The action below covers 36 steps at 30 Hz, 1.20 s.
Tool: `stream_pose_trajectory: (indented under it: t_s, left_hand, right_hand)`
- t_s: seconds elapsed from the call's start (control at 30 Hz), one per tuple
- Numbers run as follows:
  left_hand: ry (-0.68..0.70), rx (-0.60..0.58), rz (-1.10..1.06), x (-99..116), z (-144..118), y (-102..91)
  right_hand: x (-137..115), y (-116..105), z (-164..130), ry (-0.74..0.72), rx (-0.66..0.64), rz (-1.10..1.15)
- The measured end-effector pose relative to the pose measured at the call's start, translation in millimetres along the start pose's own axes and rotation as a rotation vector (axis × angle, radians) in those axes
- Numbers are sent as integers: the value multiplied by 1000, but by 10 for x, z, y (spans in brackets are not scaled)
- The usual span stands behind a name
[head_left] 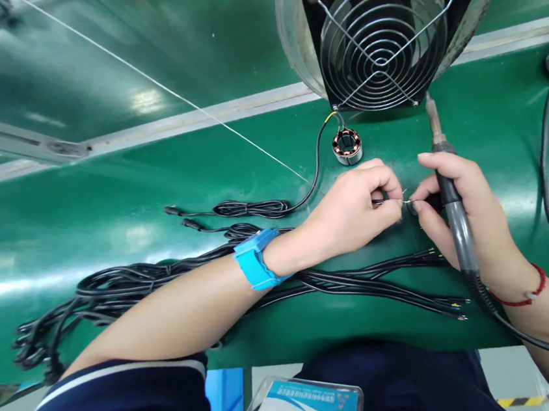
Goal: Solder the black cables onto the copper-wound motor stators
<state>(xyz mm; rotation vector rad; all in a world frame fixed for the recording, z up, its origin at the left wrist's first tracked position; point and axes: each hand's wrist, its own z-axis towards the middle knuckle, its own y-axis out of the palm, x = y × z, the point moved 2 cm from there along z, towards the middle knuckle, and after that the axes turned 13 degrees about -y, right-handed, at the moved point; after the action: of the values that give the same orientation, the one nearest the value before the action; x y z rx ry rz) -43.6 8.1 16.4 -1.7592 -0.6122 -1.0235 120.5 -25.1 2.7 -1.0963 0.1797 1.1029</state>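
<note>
Left hand pinches thin wire; right hand grips soldering iron.

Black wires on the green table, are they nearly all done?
Looks like an early stage, though I can't be sure. One small copper coil near the fan already has a wire attached. The left hand and right hand pinch a thin wire end; the right also holds a soldering iron. A big bunch of black wires lies waiting.

My bench has a glossy green top showing bright glare from overhead light. A pale metal rail crosses it diagonally. Below its near edge lies grey floor marked with yellow-black tape.
</note>
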Motion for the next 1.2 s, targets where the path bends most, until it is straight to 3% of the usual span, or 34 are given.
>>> stream_pose_trajectory:
  t_s: [0.17,0.47,0.63,0.73,0.83,1.0,1.2]
  left_hand:
    - [-60,-22,-46,-9,22,-7]
    - [-322,-224,-373,8,43,-53]
    - [-369,-241,-478,15,45,-43]
    - [-367,-227,-496,6,39,-17]
    - [-298,-160,-454,-28,32,-6]
    - [66,85,-165,-24,0,-71]
    - [286,75,122,41,-70,-61]
  right_hand:
    - [-28,17,40,72,16,-42]
    - [-54,38,21,125,65,-118]
    - [-119,33,-15,-39,55,-62]
    - [-133,36,-14,-52,34,-109]
    - [-130,32,-13,3,44,-101]
    - [-125,19,-26,-6,115,-28]
    - [-112,11,-33,18,163,62]
